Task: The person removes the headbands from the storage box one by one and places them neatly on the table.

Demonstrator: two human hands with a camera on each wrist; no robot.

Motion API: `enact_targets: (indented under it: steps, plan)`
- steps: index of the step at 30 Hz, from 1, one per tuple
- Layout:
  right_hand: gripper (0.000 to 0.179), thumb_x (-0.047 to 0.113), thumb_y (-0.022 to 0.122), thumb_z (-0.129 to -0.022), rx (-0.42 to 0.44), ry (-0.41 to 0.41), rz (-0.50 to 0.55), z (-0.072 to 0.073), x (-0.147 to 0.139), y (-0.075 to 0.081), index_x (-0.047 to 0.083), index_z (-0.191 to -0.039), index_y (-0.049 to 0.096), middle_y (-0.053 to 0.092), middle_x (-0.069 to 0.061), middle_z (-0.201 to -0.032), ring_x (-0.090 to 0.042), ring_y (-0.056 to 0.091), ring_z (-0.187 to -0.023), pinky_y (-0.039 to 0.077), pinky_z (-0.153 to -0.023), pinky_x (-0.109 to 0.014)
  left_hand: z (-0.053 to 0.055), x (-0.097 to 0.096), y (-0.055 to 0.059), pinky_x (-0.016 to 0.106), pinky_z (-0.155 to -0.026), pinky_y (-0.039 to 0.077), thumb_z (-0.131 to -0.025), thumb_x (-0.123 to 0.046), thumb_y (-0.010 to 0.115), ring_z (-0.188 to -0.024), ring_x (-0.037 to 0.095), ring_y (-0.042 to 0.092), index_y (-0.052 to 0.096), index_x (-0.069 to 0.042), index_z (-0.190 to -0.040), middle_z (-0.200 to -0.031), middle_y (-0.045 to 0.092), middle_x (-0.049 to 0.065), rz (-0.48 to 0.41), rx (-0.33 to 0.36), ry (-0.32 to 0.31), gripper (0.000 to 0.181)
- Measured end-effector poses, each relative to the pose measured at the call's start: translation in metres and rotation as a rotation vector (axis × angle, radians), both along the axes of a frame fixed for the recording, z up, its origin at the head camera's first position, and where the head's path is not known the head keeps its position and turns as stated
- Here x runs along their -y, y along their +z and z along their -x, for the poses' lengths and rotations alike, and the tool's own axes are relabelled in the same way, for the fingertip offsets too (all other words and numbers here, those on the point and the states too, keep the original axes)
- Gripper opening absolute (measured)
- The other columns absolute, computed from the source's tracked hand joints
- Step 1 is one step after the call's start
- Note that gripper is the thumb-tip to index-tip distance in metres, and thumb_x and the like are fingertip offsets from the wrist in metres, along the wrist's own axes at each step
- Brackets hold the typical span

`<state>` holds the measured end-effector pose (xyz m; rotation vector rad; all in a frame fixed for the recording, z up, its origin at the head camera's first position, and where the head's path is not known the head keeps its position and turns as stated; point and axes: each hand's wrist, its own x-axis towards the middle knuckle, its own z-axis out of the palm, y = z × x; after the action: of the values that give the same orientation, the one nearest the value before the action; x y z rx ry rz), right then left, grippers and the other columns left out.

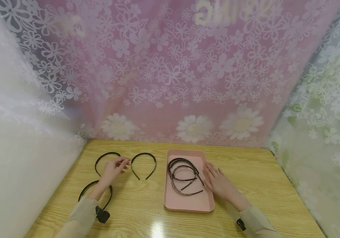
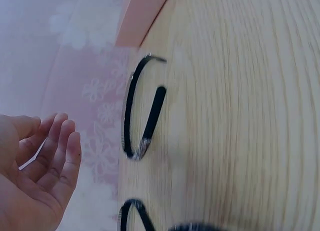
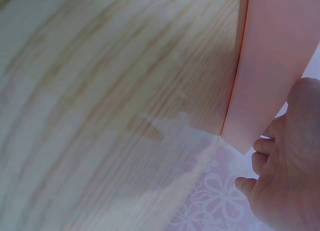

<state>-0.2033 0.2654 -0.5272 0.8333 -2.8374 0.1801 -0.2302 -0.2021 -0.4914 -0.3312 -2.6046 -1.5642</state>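
- My left hand (image 1: 116, 169) holds nothing: the fingers are loosely bent, with a narrow gap beside the thumb, which I take as leaving it free for a light pinch.
- It hangs between the back-left headband (image 1: 96, 165) and the middle headband (image 1: 156, 162), just beside the latter; the wrist view shows no contact.
- The middle headband lies flat on the desk (image 1: 241, 158), tips towards me, so its arch probably offers the easier hold.
- The front-left headband (image 1: 111, 191) lies partly under my forearm's line, seemingly out of the way.
- My right hand (image 1: 220, 183) grips nothing; its extended fingers rest along the tray (image 1: 192, 204), at its right rim, likely to steady it.
- Inside, the headbands in the tray (image 1: 185, 194) overlap, perhaps to save room; I cannot tell their number.
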Motion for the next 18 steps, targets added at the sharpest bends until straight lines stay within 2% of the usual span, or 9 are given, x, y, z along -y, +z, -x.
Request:
enact_targets:
  steps: [5, 8, 15, 18]
  plan:
    - [0.06, 0.023, 0.06, -0.103, 0.015, -0.006, 0.012, -0.002, 0.002, 0.003, -0.007, -0.151, 0.041, 0.037, -0.028, -0.156, -0.046, 0.034, -0.145, 0.032, -0.112, -0.066, 0.003, -0.027, -0.001, 0.047, -0.072, 0.061, -0.106, -0.019, 0.056, -0.091, 0.041, 0.069, 0.071, 0.0, -0.121, -0.106, 0.072, 0.022, -0.004, 0.011, -0.038, 0.028]
    - [0.061, 0.024, 0.058, -0.104, 0.032, -0.021, -0.015, -0.002, 0.003, 0.004, -0.007, -0.153, 0.038, 0.035, -0.027, -0.158, -0.043, 0.031, -0.148, 0.031, -0.114, -0.064, 0.005, -0.04, 0.0, 0.049, -0.071, 0.061, -0.105, -0.019, 0.057, -0.09, 0.04, 0.069, 0.072, -0.002, -0.119, -0.104, 0.073, 0.02, -0.014, 0.016, -0.064, 0.027]
    - [0.06, 0.025, 0.056, -0.105, 0.039, -0.02, -0.021, -0.002, 0.003, 0.005, -0.007, -0.153, 0.037, 0.033, -0.027, -0.159, -0.043, 0.029, -0.149, 0.03, -0.115, -0.064, 0.011, -0.066, 0.001, 0.05, -0.07, 0.061, -0.105, -0.019, 0.057, -0.088, 0.04, 0.07, 0.073, -0.003, -0.118, -0.102, 0.073, 0.019, -0.063, 0.013, -0.124, 0.025]
    - [0.06, 0.025, 0.057, -0.105, 0.037, -0.019, -0.019, -0.002, 0.002, 0.005, -0.007, -0.152, 0.038, 0.034, -0.027, -0.158, -0.043, 0.03, -0.148, 0.031, -0.114, -0.064, 0.013, -0.076, 0.002, 0.05, -0.071, 0.061, -0.105, -0.021, 0.058, -0.089, 0.04, 0.071, 0.073, -0.005, -0.118, -0.101, 0.073, 0.015, -0.056, 0.014, -0.138, 0.025]
